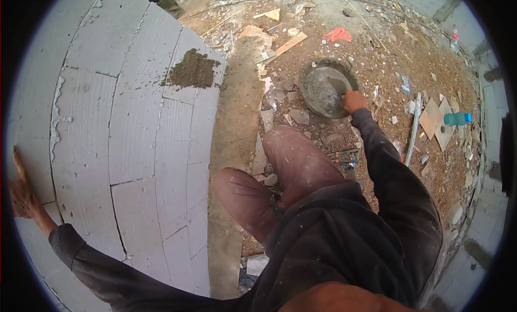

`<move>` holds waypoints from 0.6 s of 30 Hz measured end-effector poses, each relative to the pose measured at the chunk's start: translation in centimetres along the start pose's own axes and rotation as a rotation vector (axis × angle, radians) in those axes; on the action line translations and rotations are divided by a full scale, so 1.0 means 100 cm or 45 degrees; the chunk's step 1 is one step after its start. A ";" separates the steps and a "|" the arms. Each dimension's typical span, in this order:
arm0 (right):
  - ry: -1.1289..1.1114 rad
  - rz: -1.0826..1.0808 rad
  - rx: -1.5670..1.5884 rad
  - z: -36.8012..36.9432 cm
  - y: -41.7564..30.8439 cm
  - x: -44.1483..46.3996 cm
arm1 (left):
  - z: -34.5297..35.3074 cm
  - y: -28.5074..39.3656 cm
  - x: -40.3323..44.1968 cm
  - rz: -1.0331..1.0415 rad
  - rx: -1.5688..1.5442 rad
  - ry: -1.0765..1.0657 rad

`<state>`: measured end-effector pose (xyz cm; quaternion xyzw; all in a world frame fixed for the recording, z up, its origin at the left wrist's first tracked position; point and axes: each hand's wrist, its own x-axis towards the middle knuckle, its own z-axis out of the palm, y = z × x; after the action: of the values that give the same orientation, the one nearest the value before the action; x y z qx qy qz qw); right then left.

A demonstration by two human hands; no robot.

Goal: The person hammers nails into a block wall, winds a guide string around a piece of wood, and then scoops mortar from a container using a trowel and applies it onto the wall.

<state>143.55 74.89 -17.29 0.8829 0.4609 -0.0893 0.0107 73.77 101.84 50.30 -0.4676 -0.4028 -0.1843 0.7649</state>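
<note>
On the left, my left hand (22,194) rests against the block wall (134,129), a finger stretched out; part of it is cut off by the dark edge of the view. My right hand (354,101) is closed at the right side of a round basin (302,88) on the ground. Wet grey mortar (323,83) lies inside the basin. Whether these fingers grip the rim or a tool's handle, I cannot tell. A patch of mortar (194,69) sticks to the upper part of the wall, apart from both hands.
A dusty board (237,112) runs along the wall's foot beside my knees. Rubble covers the ground, with a wooden strip (291,44), a red cloth or bag (337,35), tile pieces (432,117), a metal strip (413,130) and a teal bottle (456,118). Another block wall (487,215) stands at right.
</note>
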 end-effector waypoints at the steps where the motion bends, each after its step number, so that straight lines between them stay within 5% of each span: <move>1: -0.060 -0.046 0.084 0.020 -0.011 0.003 | -0.001 -0.001 0.000 -0.003 -0.014 0.001; 4: -0.053 -0.214 0.438 0.089 0.017 0.017 | 0.000 -0.002 0.002 0.001 -0.009 0.013; 6: 0.002 -0.344 0.679 0.072 0.039 0.006 | -0.001 -0.002 0.003 0.016 0.026 -0.014; 8: -0.508 0.029 1.070 -0.008 0.038 -0.047 | 0.000 -0.002 0.002 0.016 -0.009 0.005; 10: -0.374 -0.018 1.263 -0.003 0.039 -0.078 | -0.004 0.000 0.003 0.003 -0.016 -0.032; 12: -0.355 0.303 1.568 -0.024 0.016 -0.101 | -0.010 0.006 0.006 0.007 -0.044 0.003; 18: 0.021 0.313 2.142 -0.095 -0.078 -0.139 | -0.010 0.002 0.005 0.024 -0.065 -0.060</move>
<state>130.81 69.08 -5.17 0.6414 0.1419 -0.3940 -0.6428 74.65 101.13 50.37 -0.4950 -0.4115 -0.1762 0.7447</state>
